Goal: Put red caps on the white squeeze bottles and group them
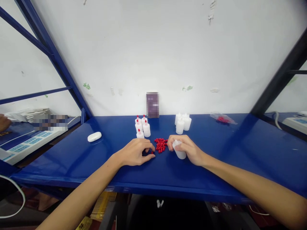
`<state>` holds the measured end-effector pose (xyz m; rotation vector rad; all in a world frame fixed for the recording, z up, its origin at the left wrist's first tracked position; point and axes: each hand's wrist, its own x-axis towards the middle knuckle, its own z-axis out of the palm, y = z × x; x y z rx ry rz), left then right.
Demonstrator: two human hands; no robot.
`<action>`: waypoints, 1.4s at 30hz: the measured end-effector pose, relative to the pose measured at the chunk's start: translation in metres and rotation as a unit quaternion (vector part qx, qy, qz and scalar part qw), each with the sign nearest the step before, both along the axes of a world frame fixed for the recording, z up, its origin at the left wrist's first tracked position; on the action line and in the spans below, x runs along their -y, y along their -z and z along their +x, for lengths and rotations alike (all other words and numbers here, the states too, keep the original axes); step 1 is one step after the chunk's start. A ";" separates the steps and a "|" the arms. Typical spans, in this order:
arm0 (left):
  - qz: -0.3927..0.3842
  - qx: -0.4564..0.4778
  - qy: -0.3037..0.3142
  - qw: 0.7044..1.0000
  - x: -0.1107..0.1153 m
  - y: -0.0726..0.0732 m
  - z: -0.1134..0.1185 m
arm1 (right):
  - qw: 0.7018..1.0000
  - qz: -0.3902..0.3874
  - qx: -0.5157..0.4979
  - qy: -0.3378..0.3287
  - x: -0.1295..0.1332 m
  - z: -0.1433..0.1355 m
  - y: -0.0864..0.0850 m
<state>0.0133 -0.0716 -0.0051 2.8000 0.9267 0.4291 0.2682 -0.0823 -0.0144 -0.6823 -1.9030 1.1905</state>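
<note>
Left hand (136, 154) lies on the shelf (72, 159), fingertips pinched on one red cap (152, 152); the cap pile (161, 144) is just right of them. Right hand (189, 149) is wrapped round a tilted white bottle (179, 150), neck toward the pile. Capped bottles (142, 126) stand behind.

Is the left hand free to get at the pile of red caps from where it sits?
Probably yes. The left hand rests on the blue table right beside the red caps, fingertips already pinching one, with nothing between them.
</note>
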 end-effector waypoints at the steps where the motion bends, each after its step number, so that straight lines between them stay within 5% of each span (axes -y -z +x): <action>1: -0.002 -0.001 -0.001 1.000 0.000 -0.001 -0.001 | 1.000 -0.010 -0.002 -0.006 0.002 -0.001 0.000; 9: -0.049 0.020 0.017 0.998 0.003 -0.001 -0.002 | 0.998 -0.036 -0.032 -0.032 0.003 -0.005 0.004; 13: -0.098 0.154 0.020 0.983 0.006 -0.003 0.008 | 0.998 -0.046 -0.017 -0.046 0.005 -0.006 0.004; 19: -0.190 0.492 -0.035 0.849 -0.002 -0.017 0.049 | 1.000 -0.017 -0.012 -0.002 0.005 -0.007 0.007; 27: -0.313 0.550 -0.013 0.774 -0.006 -0.004 0.098 | 0.992 -0.075 -0.100 0.032 0.001 -0.012 0.009; 42: -0.245 0.494 -0.023 0.834 0.001 0.003 0.086 | 0.986 -0.132 -0.096 -0.026 -0.007 -0.009 0.007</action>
